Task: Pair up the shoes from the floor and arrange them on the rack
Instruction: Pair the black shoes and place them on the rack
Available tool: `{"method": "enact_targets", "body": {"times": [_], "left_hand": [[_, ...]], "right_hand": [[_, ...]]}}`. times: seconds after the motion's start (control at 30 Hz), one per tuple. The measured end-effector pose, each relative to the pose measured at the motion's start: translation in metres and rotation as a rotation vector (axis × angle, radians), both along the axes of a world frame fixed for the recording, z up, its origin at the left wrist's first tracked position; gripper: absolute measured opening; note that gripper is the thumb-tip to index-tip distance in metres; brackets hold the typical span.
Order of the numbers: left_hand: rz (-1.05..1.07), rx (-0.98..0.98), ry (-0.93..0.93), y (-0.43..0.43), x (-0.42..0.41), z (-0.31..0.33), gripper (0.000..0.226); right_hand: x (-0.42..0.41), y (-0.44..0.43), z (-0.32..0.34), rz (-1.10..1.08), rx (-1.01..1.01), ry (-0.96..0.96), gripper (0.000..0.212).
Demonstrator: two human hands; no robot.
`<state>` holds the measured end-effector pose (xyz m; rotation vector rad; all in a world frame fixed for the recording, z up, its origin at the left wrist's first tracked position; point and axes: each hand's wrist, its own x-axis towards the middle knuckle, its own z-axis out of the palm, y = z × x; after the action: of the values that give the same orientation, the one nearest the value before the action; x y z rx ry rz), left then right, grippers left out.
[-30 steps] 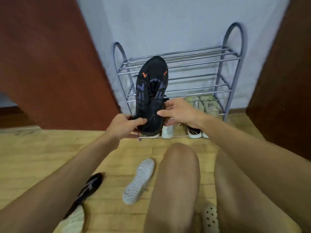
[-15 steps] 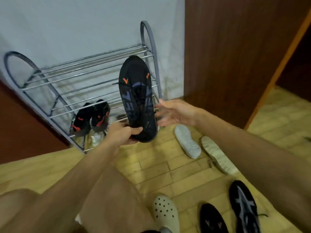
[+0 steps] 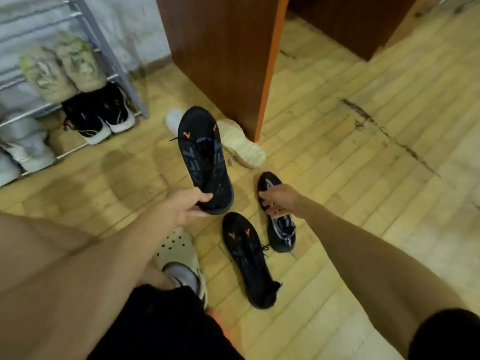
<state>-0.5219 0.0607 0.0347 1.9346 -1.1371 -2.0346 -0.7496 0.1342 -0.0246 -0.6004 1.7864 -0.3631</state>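
Observation:
My left hand (image 3: 185,205) grips the heel of a black shoe (image 3: 204,158) with orange marks, held sole-up above the floor. A matching black shoe (image 3: 249,258) lies sole-up on the wooden floor below it. My right hand (image 3: 279,200) hovers with fingers spread over a black-and-grey knit shoe (image 3: 281,229) lying on the floor; whether it touches is unclear. The metal rack (image 3: 104,45) stands at the upper left, holding a beige pair (image 3: 65,68), a black pair (image 3: 98,113) and a white pair (image 3: 23,152).
A beige shoe (image 3: 244,149) and a white shoe (image 3: 173,119) lie sole-up by the wooden door panel (image 3: 220,53). My foot in a cream clog (image 3: 179,255) rests near the bottom centre. Open wooden floor stretches to the right.
The view has swung right and down, away from the rack. My left hand keeps the black shoe; my right hand let go of it and reached down over the knit shoe.

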Motion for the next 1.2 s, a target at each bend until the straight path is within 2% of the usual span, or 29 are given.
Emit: {"method": "enact_targets", "body": {"times": [0.07,0.17,0.2,0.3,0.4,0.47,0.5,0.57,0.63,0.7,0.87,0.93,1.07,1.2], "left_hand": [[-0.066,0.013,-0.024,0.011,0.004,-0.009,0.048],[-0.172,0.025,-0.035,0.018,0.013,-0.015,0.048],[-0.199,0.043,-0.036,0.022,0.014,-0.015,0.046],[-0.261,0.062,-0.059,0.031,0.011,-0.019,0.044],[-0.299,0.087,-0.057,0.036,0.006,-0.029,0.043],[-0.315,0.097,-0.048,0.038,0.005,-0.03,0.043],[-0.313,0.092,-0.046,0.036,0.006,-0.03,0.043],[-0.312,0.074,-0.05,0.033,0.01,-0.029,0.043],[-0.305,0.058,-0.061,0.031,0.015,-0.026,0.045],[-0.286,0.043,-0.074,0.028,0.019,-0.022,0.047],[-0.165,0.03,-0.008,0.02,0.028,0.004,0.047],[-0.106,0.009,0.004,0.013,0.032,0.018,0.046],[-0.003,-0.078,0.004,-0.013,0.052,0.048,0.044],[0.062,-0.174,0.007,-0.047,0.088,0.087,0.042]], "right_hand": [[0.004,0.035,-0.026,0.135,0.187,0.028,0.032],[0.017,0.081,-0.054,0.527,0.514,0.028,0.077],[0.025,0.093,-0.06,0.582,0.588,0.01,0.087],[0.054,0.109,-0.077,0.547,0.532,-0.033,0.102],[0.075,0.121,-0.091,0.538,0.375,0.142,0.112],[0.083,0.131,-0.099,0.498,0.331,0.28,0.109],[0.085,0.134,-0.102,0.474,0.327,0.297,0.1],[0.081,0.131,-0.103,0.442,0.354,0.184,0.074],[0.072,0.122,-0.093,0.381,0.408,-0.002,0.061],[0.059,0.11,-0.079,0.359,0.445,-0.082,0.061],[0.033,0.073,-0.027,0.271,0.427,-0.138,0.05],[0.03,0.053,-0.004,0.242,0.358,-0.132,0.051],[0.038,-0.003,0.053,0.29,0.121,0.007,0.056],[0.065,-0.07,0.108,0.332,-0.065,0.023,0.054]]}}
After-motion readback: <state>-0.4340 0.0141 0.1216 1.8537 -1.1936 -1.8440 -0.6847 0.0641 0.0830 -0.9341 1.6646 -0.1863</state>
